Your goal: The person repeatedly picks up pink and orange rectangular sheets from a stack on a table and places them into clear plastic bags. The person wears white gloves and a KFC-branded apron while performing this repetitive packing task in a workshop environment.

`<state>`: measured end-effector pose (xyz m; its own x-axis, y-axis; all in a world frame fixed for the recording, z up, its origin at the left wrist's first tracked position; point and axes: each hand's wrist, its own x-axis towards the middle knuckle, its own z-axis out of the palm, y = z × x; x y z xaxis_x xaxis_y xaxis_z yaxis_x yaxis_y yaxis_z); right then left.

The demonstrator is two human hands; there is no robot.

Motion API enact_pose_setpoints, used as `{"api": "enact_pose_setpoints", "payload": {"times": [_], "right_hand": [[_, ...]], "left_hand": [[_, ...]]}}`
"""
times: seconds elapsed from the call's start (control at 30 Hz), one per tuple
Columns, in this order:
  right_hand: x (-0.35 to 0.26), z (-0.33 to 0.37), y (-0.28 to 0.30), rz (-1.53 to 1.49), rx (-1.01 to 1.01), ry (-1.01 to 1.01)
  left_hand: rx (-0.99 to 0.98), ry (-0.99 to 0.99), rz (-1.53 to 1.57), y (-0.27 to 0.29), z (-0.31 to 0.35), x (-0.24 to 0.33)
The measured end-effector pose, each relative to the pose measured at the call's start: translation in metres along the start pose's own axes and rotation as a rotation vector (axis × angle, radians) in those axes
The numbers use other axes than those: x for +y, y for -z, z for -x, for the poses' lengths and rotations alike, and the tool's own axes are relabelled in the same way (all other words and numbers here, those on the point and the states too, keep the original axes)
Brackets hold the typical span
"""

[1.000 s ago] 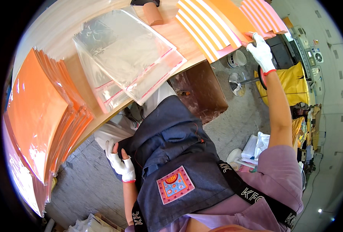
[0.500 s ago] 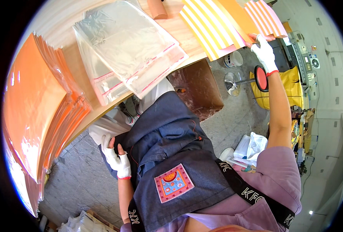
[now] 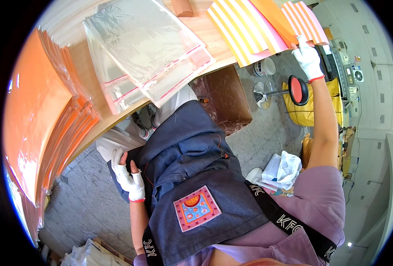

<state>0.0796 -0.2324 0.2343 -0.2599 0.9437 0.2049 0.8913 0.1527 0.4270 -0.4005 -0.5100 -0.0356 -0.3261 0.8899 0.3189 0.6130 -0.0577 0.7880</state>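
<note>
My right hand (image 3: 308,58), in a white glove with bare fingertips, reaches out to the table's far right. Its fingers are closed on the near corner of an orange sheet (image 3: 274,21). That sheet lies between orange-and-white striped sheets (image 3: 237,27) on the left and a pink-and-orange striped stack (image 3: 303,22) on the right. Beside my dark apron (image 3: 192,177), my left hand (image 3: 127,177) hangs low with fingers apart and nothing in it. It wears a similar white glove. Clear plastic bags (image 3: 143,44) with red-lined edges lie overlapped on the table.
A tall pile of orange sheets in clear plastic (image 3: 41,119) stands on the table's left. An open cardboard box (image 3: 227,97) with plastic scraps sits under the edge. Beyond are a white bucket (image 3: 263,67), a red-and-black stool (image 3: 298,90) and a yellow bag (image 3: 296,113).
My right hand has shifted slightly to the right and lower, still at the sheet's corner. My left hand stays by the apron. The whole view has shifted slightly.
</note>
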Motion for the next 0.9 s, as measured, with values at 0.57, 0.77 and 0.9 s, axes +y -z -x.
{"api": "enact_pose_setpoints", "payload": {"times": [0.57, 0.77, 0.9], "right_hand": [[0.045, 0.002, 0.033, 0.276, 0.095, 0.101], [0.013, 0.071, -0.019, -0.046, 0.349, 0.244], [0.015, 0.074, -0.069, -0.874, 0.482, -0.542]], "left_hand": [[-0.129, -0.584, 0.017, -0.039, -0.085, 0.096], [-0.313, -0.462, -0.181, -0.078, -0.118, 0.123], [-0.318, -0.547, -0.549, -0.107, -0.148, 0.103]]}}
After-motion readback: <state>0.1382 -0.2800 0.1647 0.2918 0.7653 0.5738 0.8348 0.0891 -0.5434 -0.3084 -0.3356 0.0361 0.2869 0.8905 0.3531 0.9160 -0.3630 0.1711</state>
